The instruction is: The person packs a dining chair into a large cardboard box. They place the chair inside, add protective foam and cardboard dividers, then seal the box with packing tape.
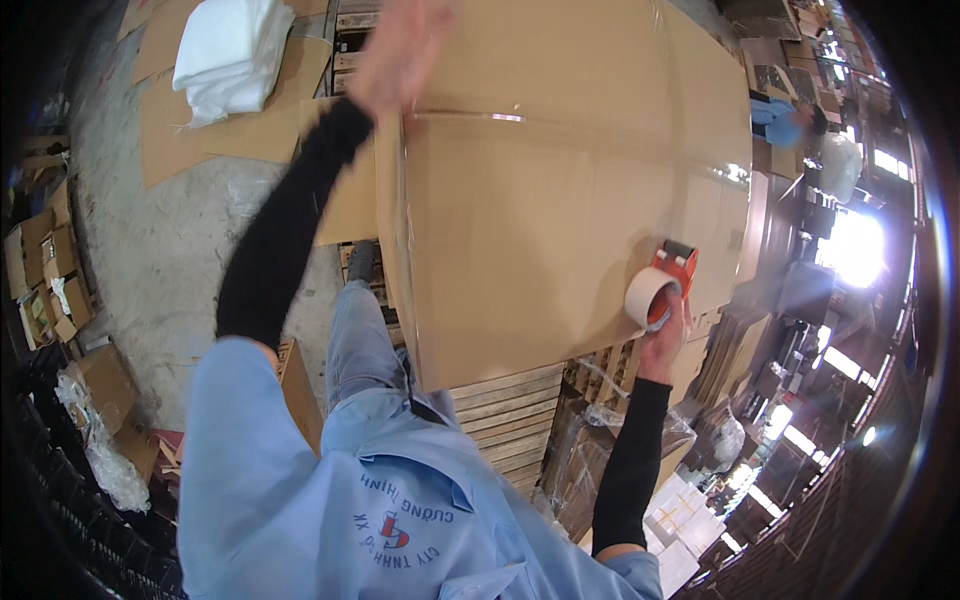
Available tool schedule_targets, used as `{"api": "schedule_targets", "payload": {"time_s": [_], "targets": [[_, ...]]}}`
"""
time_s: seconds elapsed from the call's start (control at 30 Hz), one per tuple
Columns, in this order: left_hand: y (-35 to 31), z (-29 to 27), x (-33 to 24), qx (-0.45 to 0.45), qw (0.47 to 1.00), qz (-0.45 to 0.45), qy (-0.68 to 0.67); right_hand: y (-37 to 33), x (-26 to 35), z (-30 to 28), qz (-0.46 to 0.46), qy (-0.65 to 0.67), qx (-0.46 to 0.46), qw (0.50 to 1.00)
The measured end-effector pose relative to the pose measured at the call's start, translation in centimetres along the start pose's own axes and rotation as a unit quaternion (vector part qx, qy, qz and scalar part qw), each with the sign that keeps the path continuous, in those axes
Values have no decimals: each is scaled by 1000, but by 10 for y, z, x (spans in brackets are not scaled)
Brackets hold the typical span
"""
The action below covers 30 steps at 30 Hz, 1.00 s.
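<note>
A large brown cardboard box (560, 210) fills the middle of the view, with clear tape shining in strips across its top. In my right hand (665, 348) is a red tape dispenser (683, 262) carrying a wide pale roll, held low over the box's near right part. My left hand (402, 55) is at the far left edge of the box, blurred, its fingers stretched out and partly cut off by the top of the picture. I see nothing in it, though whether it touches the box is unclear.
Wooden pallets (510, 410) lie under and near the box. White folded foam sheeting (228, 55) rests on flat cardboard at the far left. Open cartons (50, 265) line the left side. Plastic-wrapped goods (590, 460) stand at the near right. Another person (780, 120) is beyond the box.
</note>
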<state>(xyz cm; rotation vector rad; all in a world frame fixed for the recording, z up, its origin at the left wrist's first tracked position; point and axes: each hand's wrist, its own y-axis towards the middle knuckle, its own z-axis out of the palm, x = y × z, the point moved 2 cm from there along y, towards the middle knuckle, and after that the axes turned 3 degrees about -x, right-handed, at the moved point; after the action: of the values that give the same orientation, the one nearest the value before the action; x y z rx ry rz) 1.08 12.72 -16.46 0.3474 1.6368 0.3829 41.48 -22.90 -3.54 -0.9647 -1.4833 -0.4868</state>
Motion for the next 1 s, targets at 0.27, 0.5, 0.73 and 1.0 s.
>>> {"api": "schedule_targets", "payload": {"time_s": [0.27, 0.5, 0.73, 1.0], "targets": [[-212, -13, -188, 26, 985, -143, -95, 2, -3, -3, 2, -1, 35, 999], [-326, -6, -212, -54, 986, -106, -120, 14, -12, 0, -21, -3, 65, 998], [-356, 15, -166, -162, 964, 209, -21, 29, -20, -4, -49, -19, 83, 995], [-456, -43, -128, -6, 994, -81, 80, 30, -21, -5, -58, -16, 80, 995]]}}
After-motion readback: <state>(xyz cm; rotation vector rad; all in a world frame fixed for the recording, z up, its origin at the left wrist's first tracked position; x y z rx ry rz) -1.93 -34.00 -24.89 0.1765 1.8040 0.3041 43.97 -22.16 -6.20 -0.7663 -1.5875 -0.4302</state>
